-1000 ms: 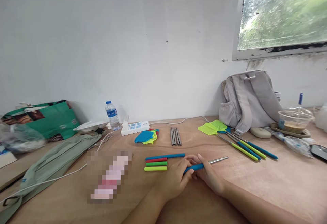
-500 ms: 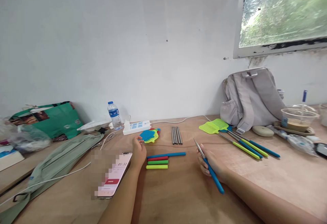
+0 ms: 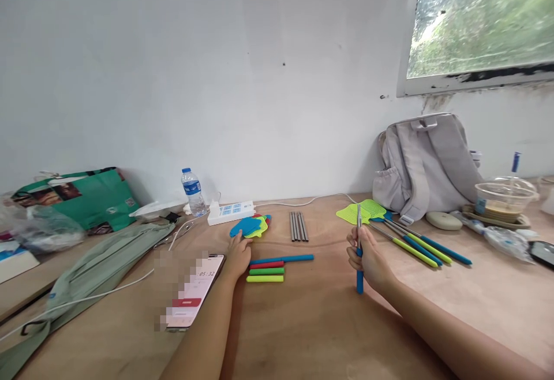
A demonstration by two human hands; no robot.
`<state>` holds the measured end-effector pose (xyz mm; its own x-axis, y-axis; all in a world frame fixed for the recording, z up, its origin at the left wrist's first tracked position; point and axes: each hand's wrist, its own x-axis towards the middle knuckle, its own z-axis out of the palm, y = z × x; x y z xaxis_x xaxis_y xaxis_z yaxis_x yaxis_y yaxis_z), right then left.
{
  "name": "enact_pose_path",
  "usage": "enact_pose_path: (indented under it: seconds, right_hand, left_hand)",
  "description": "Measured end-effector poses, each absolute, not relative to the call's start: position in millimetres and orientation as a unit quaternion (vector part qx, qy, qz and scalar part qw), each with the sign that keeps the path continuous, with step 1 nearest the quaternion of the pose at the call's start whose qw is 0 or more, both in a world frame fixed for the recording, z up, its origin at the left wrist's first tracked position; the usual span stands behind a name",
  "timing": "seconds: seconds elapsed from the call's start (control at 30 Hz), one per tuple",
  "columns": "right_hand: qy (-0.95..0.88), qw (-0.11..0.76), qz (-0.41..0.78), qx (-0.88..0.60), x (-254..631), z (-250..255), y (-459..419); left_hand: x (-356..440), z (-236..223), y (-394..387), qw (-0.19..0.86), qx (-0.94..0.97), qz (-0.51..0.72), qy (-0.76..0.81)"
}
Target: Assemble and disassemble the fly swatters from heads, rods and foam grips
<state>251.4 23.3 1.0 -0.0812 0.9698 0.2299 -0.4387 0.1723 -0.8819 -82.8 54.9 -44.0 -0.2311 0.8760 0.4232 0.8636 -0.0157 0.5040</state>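
Note:
My right hand (image 3: 367, 256) is closed round a fly swatter handle (image 3: 359, 279), a blue grip with a metal rod that now points upward. No swatter head shows on that rod. My left hand (image 3: 239, 254) lies low over the table with its fingers apart, the fingertips at the edge of a blue swatter head (image 3: 244, 227). Beneath that blue piece are a yellow-green swatter head (image 3: 261, 227) and some red. Near my left wrist lie loose grips: a long blue one (image 3: 289, 258), a red one (image 3: 268, 264), a green one (image 3: 267, 271) and a yellow one (image 3: 265, 279).
Several metal tubes (image 3: 299, 227) lie mid-table. Swatters with heads (image 3: 355, 212) rest at right before a grey backpack (image 3: 426, 166). A power strip (image 3: 231, 212), a water bottle (image 3: 193, 191) and a phone (image 3: 203, 287) are at left. A cup (image 3: 502, 201) stands far right.
My right hand has raised and turned the handle from a slant to upright. My left fingers have loosened from the blue swatter head, which now lies slightly further left on the pile.

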Motion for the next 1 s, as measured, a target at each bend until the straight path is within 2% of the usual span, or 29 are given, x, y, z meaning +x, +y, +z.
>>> enact_pose_path:
  seconds: [0.23,0.57,0.8,1.0]
  right_hand:
    - [-0.526,0.575,0.527,-0.339,243,-2,29]
    - [-0.567,0.551,0.534,-0.300,241,-4,21]
    - [-0.617,0.498,0.530,-0.300,236,-7,18]
    - [-0.700,0.455,0.430,-0.344,238,-12,12]
  left_hand:
    - [-81,-45,54,-0.006,0.628,0.322,0.709]
    - [-82,-37,50,-0.025,0.662,0.353,0.661]
    - [-84,-31,46,-0.029,0.656,0.387,0.648]
    - [-78,-19,38,-0.027,0.642,0.437,0.630]
